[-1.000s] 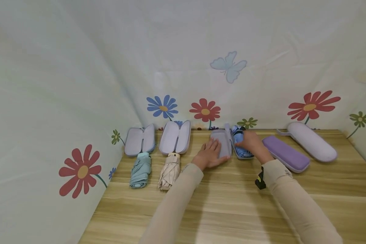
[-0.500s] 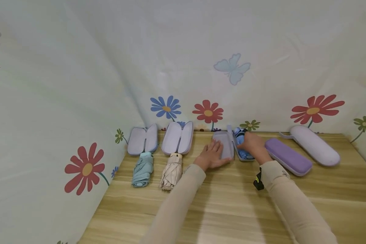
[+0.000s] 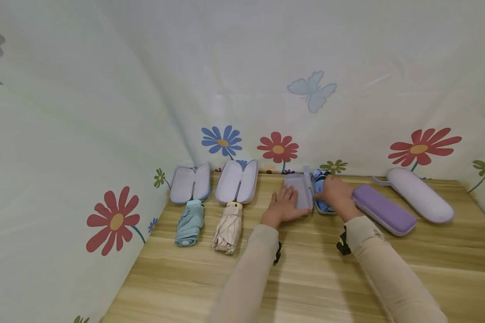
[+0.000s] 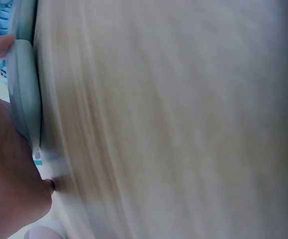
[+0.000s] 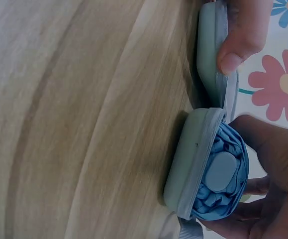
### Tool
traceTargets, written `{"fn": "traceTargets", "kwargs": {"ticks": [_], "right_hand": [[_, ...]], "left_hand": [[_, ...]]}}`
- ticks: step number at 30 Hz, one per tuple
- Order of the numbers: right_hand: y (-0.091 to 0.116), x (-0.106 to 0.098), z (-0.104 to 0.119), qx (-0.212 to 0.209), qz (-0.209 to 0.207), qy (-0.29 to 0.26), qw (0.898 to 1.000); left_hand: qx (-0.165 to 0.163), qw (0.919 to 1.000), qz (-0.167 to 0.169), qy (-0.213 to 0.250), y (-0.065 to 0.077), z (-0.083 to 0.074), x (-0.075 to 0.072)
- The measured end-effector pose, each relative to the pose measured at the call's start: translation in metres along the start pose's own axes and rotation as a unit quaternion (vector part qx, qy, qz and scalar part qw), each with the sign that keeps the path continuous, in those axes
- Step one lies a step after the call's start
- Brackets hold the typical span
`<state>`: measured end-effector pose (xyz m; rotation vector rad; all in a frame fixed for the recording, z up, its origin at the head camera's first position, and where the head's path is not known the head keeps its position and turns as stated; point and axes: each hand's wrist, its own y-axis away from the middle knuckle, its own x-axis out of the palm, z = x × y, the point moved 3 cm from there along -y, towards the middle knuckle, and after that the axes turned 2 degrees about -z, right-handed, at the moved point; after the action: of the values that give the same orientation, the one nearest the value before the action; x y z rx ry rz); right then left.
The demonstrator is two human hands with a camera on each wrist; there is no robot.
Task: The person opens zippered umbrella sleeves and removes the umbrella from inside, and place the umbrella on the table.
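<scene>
A hard zip case (image 3: 299, 183) lies unfolded near the back of the table, its two halves side by side. My left hand (image 3: 282, 207) rests on the left half with fingers spread, and its thumb lies at the front rim, as the right wrist view also shows. In the right half lies a folded blue umbrella (image 5: 221, 172), its round end facing the table's front. My right hand (image 3: 336, 194) grips this umbrella from above, thumb on one side and fingers on the other, hiding part of it.
Two more unfolded cases, a left one (image 3: 182, 186) and a right one (image 3: 229, 181), have a teal umbrella (image 3: 190, 224) and a beige umbrella (image 3: 228, 229) before them. To the right lie a closed purple case (image 3: 384, 210) and a closed pale case (image 3: 420, 195). A flowered sheet (image 3: 242, 103) hangs behind.
The head view shifts slightly, and a dark strap shows at my left wrist. Both hands keep their places, the left on the case and the right on the blue umbrella.
</scene>
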<state>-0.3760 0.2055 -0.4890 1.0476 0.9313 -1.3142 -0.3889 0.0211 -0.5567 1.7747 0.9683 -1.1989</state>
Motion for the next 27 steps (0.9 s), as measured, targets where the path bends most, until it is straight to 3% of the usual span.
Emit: {"fn": "traceTargets", "kwargs": {"ticks": [8, 15, 21, 24, 27], "right_hand": [[0.0, -0.003, -0.006, 0.0, -0.002, -0.024, 1.0], [0.008, -0.026, -0.009, -0.018, -0.014, -0.107, 0.994], [0.039, -0.053, -0.007, -0.02, -0.054, -0.12, 0.991], [0.063, -0.058, -0.004, -0.048, -0.053, -0.104, 0.992], [0.089, -0.054, -0.002, -0.073, -0.028, -0.082, 0.994]], "left_hand": [[-0.002, 0.9999, 0.013, -0.001, -0.004, -0.001, 0.001], [-0.013, 0.9997, 0.012, -0.017, 0.0, -0.005, -0.002], [-0.01, 0.9997, 0.009, -0.019, -0.01, -0.004, 0.0], [-0.017, 0.9994, 0.003, -0.03, -0.016, 0.0, 0.0], [-0.024, 0.9989, -0.004, -0.04, -0.018, 0.004, -0.002]]}}
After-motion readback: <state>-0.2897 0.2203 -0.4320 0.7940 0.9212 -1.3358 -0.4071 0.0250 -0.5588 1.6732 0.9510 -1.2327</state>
